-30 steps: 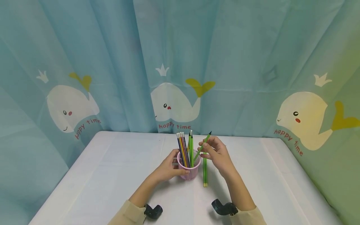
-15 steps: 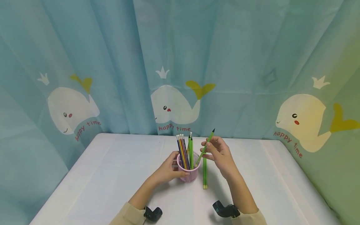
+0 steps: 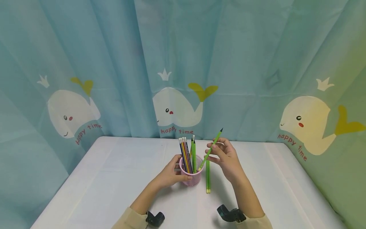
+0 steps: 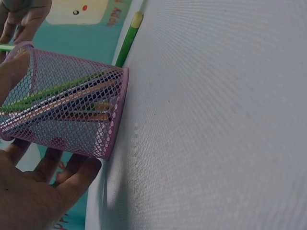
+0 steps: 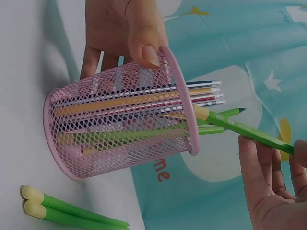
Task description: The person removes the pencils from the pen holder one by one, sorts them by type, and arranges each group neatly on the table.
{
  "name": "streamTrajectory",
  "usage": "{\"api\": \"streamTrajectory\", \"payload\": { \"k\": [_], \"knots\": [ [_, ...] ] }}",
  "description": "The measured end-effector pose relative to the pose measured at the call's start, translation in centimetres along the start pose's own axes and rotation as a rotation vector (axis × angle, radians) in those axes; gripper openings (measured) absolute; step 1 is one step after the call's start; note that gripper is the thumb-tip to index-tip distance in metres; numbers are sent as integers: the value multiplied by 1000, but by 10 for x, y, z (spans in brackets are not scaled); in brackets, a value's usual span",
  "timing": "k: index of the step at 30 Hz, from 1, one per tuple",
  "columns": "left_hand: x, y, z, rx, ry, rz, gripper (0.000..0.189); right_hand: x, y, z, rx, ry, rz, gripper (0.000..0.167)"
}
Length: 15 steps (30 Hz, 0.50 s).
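Observation:
My left hand (image 3: pixel 169 174) grips a pink mesh pencil cup (image 5: pixel 115 103) around its side, thumb near the rim. Inside the cup stand several striped pencils (image 3: pixel 185 156) with white eraser ends up, and a couple of green pencils (image 3: pixel 194 156) with dark points up. Between thumb and fingers, my right hand (image 3: pixel 228 160) pinches another green pencil (image 5: pixel 247 131). It slants with its black point up and to the right, and its pale yellow end overlaps the cup's rim. Two more green pencils (image 3: pixel 208 179) lie side by side on the table, just right of the cup.
A white-covered table (image 3: pixel 114 171) carries everything. Behind it hangs a blue-green curtain (image 3: pixel 246 63) printed with whales, close along the far edge. Dark wrist devices (image 3: pixel 231 213) sit at both cuffs.
My right hand has shifted slightly right, and the pinched pencil's point has moved up and right, its yellow end now showing at the rim. The left hand keeps holding the cup.

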<state>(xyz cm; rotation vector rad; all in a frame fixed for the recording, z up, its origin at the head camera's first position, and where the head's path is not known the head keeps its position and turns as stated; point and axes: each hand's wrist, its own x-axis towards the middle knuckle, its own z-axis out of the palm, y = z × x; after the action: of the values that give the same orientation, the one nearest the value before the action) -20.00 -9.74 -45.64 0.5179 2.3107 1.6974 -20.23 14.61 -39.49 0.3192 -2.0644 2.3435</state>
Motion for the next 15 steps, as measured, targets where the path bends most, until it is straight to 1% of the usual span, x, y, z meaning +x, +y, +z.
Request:
{"api": "streamTrajectory", "payload": {
  "k": [10,15],
  "knots": [
    [-1,0,0,-8,2,-9,77,-1,-3,-4,30,-19,8,26],
    [-1,0,0,-12,1,5,76,0,-3,-7,36,-18,14,27]
  ]
}}
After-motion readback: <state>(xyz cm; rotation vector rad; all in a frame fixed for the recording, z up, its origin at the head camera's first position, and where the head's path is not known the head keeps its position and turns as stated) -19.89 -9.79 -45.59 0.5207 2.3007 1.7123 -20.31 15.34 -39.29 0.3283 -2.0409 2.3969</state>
